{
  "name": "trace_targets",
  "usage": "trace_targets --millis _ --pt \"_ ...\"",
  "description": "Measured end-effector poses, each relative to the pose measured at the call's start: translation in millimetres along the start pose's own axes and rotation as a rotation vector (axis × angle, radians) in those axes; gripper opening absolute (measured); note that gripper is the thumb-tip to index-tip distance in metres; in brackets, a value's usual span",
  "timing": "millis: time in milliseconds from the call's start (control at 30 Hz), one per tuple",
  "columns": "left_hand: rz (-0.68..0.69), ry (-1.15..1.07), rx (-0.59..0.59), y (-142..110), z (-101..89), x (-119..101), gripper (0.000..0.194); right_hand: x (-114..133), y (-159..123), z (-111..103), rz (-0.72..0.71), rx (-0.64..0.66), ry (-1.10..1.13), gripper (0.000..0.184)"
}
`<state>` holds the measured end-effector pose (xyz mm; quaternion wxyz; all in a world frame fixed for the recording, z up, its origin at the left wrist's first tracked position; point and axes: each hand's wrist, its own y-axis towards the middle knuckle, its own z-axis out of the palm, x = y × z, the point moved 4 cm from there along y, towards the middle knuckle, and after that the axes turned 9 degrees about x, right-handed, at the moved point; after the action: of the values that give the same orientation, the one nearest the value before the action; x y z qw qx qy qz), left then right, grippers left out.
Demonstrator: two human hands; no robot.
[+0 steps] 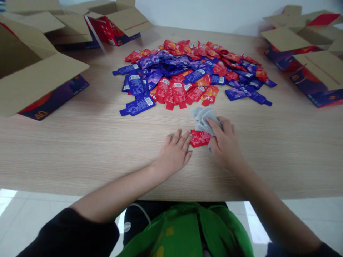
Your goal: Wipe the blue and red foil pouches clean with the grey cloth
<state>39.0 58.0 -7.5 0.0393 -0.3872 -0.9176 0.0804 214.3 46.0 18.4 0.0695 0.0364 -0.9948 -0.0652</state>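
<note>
A red pouch (pixel 198 139) with white print lies flat on the wooden table (pixel 80 153) in front of me. My left hand (pixel 175 150) rests palm down beside it, fingers stretched out, fingertips touching the pouch's left end. In my right hand (pixel 226 142) is a crumpled grey cloth (pixel 204 117), which covers the right end of the pouch. Behind both hands spreads a heap of flat pouches, some red (pixel 179 92), others purple-blue (pixel 138 85), several showing barcodes.
Open cardboard boxes stand at the left (pixel 53 96), back left (pixel 115 30) and right (pixel 318 84), flaps spread outward. A pale wall (pixel 209 16) rises behind the table. The table's front edge runs just before my green apron (pixel 184 228).
</note>
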Motion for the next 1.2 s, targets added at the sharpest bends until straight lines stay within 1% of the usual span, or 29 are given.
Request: trace_targets --millis 33,100,167,333,400,500,600,667,767,867,967,1000,1067,1133,1200 --pt "-0.003 -0.001 0.007 -1 -0.5 -1 0.059 7 0 4 -0.016 0.025 -0.028 0.056" --pt "-0.015 0.005 0.014 -4 -1.4 -3 0.058 16 0 13 -0.001 0.088 -0.088 0.056" --pt "-0.025 0.020 0.022 -7 -1.5 -7 0.058 17 -3 19 0.042 0.116 -0.117 0.055" --pt "-0.042 0.021 0.057 -8 0.2 -14 0.058 -1 -14 17 0.143 0.077 -0.123 0.054" --pt "-0.051 0.001 0.067 -8 -0.4 -14 0.059 -8 -18 16 0.155 0.072 -0.109 0.053" --pt "-0.068 -0.034 0.060 -9 -4.7 -15 0.063 -15 -23 17 0.153 0.072 -0.074 0.052" --pt "-0.103 -0.059 0.009 -12 -10.8 -17 0.071 -16 -24 19 0.157 0.069 -0.043 0.052" --pt "-0.056 -0.064 -0.034 -13 -12.1 -23 0.070 -14 -24 20 0.155 0.063 -0.025 0.052" --pt "0.051 -0.073 -0.048 -12 -6.1 -30 0.065 -6 -24 20 0.124 0.045 -0.005 0.053" --pt "0.039 -0.089 -0.028 -10 2.2 -30 0.064 0 -24 18 0.098 0.045 -0.009 0.053" --pt "0.016 -0.091 -0.025 -9 3.4 -28 0.064 1 -25 16 0.083 0.063 -0.026 0.054" --pt "0.007 -0.089 -0.023 -9 2.5 -28 0.063 -1 -25 15 0.090 0.067 -0.033 0.054" --pt "-0.004 -0.082 -0.010 -8 -0.1 -27 0.060 -12 -27 14 0.150 0.061 -0.050 0.053" --pt "0.000 -0.078 0.011 -7 -1.9 -27 0.057 -30 -28 14 0.222 0.046 -0.059 0.052" --pt "0.002 -0.078 0.026 -7 -2.5 -26 0.056 -50 -26 13 0.240 0.043 -0.040 0.051"
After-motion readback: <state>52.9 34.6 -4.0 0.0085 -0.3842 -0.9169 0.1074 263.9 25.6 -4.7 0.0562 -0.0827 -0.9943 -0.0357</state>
